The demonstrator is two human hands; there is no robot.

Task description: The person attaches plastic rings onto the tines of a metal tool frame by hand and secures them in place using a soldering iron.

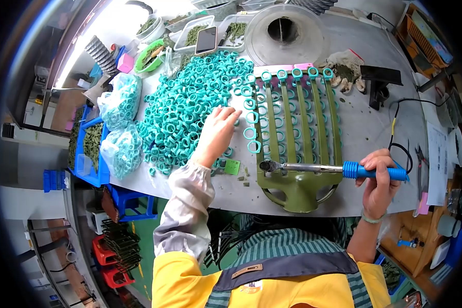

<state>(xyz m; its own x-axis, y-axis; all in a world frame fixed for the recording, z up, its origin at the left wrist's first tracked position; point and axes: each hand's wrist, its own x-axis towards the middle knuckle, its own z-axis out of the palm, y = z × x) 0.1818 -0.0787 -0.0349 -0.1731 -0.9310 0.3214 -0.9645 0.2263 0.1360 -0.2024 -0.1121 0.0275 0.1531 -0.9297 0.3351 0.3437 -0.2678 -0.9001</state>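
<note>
So the right hand [380, 174] has its fingers wrapped round the blue handle of what looks like a soldering iron [318, 168]. The iron lies pretty much crosswise to the person, long axis running left to right, with its tip out to the left over the near end of the green rack [299, 187]. Can't tell if the tip is touching it.

The rack sits on the metal table [364, 131], in front of the person and right of the ring pile [182, 110]. Its solid base faces the person and its long bars point away, tipped slightly left at the far end. I count six bars, and six teal rings [297, 73] across the far end. The pile itself is way too many to count.

Left hand [220, 128] is palm down by the pile's right edge, fingers reaching toward the rack. Can't tell whether it's pinching a ring.

Also around: two clear bags [120, 100] of rings left of the pile, one phone [206, 40] behind it, and one green note [232, 167] near the left hand.
</note>
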